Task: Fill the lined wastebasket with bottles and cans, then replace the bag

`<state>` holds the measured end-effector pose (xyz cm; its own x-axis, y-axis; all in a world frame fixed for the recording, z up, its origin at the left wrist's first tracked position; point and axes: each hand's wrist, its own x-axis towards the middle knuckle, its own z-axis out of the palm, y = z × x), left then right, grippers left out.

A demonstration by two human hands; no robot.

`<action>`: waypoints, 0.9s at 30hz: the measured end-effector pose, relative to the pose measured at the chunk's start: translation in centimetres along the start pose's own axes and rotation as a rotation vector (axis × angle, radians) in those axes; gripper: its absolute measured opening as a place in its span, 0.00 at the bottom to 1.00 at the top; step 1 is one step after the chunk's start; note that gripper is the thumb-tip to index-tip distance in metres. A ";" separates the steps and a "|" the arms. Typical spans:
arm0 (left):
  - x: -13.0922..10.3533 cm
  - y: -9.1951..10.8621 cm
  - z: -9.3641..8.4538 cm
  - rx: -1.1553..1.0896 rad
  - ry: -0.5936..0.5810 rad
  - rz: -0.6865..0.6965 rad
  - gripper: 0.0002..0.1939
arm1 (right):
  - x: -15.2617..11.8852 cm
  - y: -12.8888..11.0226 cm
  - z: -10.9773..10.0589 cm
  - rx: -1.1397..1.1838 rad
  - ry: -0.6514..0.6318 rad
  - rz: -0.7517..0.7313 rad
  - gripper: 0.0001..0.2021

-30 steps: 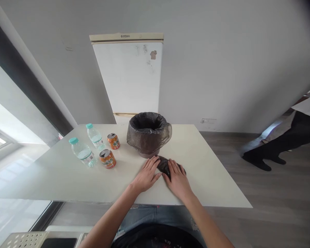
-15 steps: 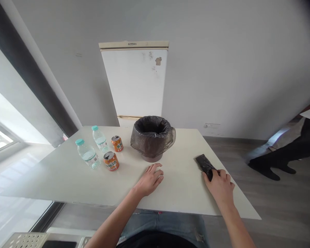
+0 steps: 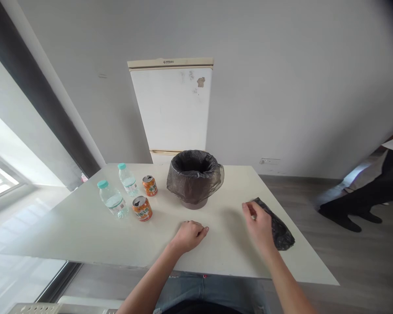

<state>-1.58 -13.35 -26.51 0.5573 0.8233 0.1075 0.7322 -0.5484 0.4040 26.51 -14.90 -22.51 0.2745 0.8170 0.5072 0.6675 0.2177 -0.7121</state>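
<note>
My left hand (image 3: 189, 235) rests on the white table (image 3: 216, 244) with its fingers curled into a fist. It sits in front of a brown bin (image 3: 194, 204) lined with a black plastic bag (image 3: 194, 181). My right hand (image 3: 259, 223) is raised over the table's right side, its fingers loosely curled in, with nothing visible in them. Beside and partly behind it lies a folded black plastic bag (image 3: 282, 233). Two orange drink cans (image 3: 142, 209) and two clear bottles with teal caps (image 3: 114, 200) stand left of the bin.
Behind the table, a white refrigerator (image 3: 172, 104) stands against the grey wall (image 3: 265, 87). On the right, a person's dark-clad legs and shoes (image 3: 343, 213) show on the wooden floor. A perforated light-coloured surface (image 3: 34, 308) is at the lower left.
My right hand has let go of the folded bag and moved left and up. The bag now lies more spread out. My left hand has closed from spread fingers into a fist.
</note>
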 end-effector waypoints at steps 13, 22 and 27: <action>0.1 0.1 -0.1 0.024 -0.005 0.017 0.27 | 9.5 -0.7 9.9 0.323 -0.042 -0.016 0.26; 0.0 -0.1 0.0 -0.016 0.016 0.004 0.30 | 6.8 3.4 13.0 0.253 -0.144 0.135 0.23; 0.1 -0.2 0.2 -0.021 0.018 0.003 0.30 | 6.6 4.4 13.9 0.198 -0.223 0.114 0.19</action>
<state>-1.62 -13.21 -26.73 0.5524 0.8241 0.1254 0.7220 -0.5482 0.4222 21.65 -1.12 -28.97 0.1668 0.9340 0.3158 0.4872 0.2004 -0.8500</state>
